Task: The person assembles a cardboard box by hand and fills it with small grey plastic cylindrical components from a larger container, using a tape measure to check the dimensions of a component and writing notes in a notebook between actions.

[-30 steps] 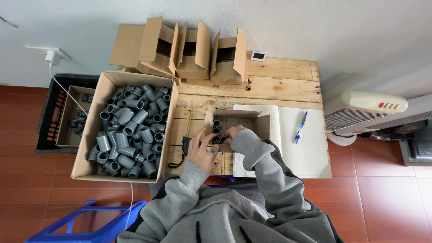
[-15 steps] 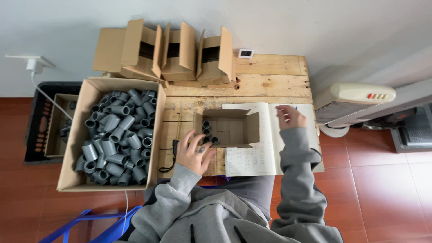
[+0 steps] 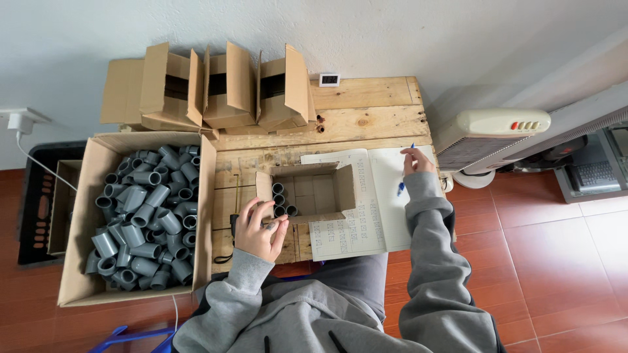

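1. On the wooden table (image 3: pixel 366 124), near its middle, stands a small open cardboard box (image 3: pixel 317 191) with a few grey pipe fittings (image 3: pixel 280 199) stacked at its left inner wall.
2. At the box's near left corner rests the left hand (image 3: pixel 257 230), fingers curled loosely around a small object; what it is cannot be told.
3. Right of the box lies an open notebook (image 3: pixel 373 209), its left page filled with handwriting, part of it under the box.
4. At the notebook's far right edge the right hand (image 3: pixel 415 160) is closed on a blue pen (image 3: pixel 403 184), whose tip points toward the near side.
5. Left of the table sits a large cardboard box (image 3: pixel 85 216) heaped with more grey pipe fittings (image 3: pixel 147 216).
6. Along the far edge of the table stand three folded cardboard boxes (image 3: pixel 226 88), with a small white digital display (image 3: pixel 329 80) just right of them.
7. Right of the table, on the red tiled floor, stands a white heater (image 3: pixel 490 131).
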